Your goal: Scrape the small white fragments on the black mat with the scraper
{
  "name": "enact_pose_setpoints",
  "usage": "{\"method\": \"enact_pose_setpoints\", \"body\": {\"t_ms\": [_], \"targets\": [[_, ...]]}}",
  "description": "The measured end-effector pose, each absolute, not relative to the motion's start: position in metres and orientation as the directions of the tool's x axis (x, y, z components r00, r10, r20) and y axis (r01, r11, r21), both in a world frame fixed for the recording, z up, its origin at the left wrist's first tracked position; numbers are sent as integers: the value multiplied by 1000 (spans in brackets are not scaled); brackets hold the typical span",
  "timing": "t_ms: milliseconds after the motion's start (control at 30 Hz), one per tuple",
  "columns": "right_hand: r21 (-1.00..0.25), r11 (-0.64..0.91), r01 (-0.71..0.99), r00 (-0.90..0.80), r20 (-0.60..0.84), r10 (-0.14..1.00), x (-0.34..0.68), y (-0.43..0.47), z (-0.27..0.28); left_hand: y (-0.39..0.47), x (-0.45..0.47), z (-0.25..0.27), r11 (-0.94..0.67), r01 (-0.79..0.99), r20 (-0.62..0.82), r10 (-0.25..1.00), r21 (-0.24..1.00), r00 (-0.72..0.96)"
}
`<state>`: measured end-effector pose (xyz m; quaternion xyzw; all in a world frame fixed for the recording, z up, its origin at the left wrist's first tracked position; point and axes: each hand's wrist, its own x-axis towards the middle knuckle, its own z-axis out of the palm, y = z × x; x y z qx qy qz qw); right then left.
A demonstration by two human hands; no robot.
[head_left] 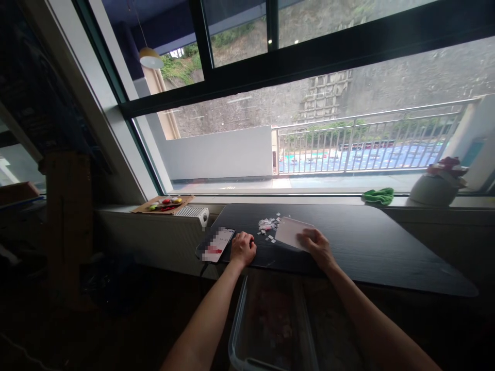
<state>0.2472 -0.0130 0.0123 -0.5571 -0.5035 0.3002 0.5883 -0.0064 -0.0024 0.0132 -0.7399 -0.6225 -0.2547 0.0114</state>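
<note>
My right hand [315, 244] pinches the near right edge of a pale, flat rectangular sheet [291, 232], held tilted over the dark table [359, 242]. Whether the sheet is card or plastic is unclear. Just beyond its left edge lies a loose pile of small whitish square pieces [267, 223], with a few scattered nearer to me. My left hand [243, 248] rests on the table's front part with its fingers curled under. Anything inside those fingers is hidden. Left of it lies a phone [220, 246] with a lit, partly blurred screen.
Below the table edge stands a clear plastic bin [237, 330], its contents dim. On the sill are a green cloth [378, 196], a pale rounded object [435, 188] and a piece of cardboard [145, 207] bearing colourful items. A large window [232, 111] rises behind the table.
</note>
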Motion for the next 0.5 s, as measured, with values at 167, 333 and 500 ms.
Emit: {"method": "enact_pose_setpoints", "body": {"t_ms": [167,333,500], "targets": [[-945,189,267,304,269,914,244,-14,13,-3,-6,14,-223,927,383,919,300,97],[-942,167,291,388,276,880,243,-17,13,-3,-6,14,-220,929,380,920,296,97],[-936,213,279,328,301,895,227,-6,13,-1,-6,13,-217,932,382,919,289,96]]}}
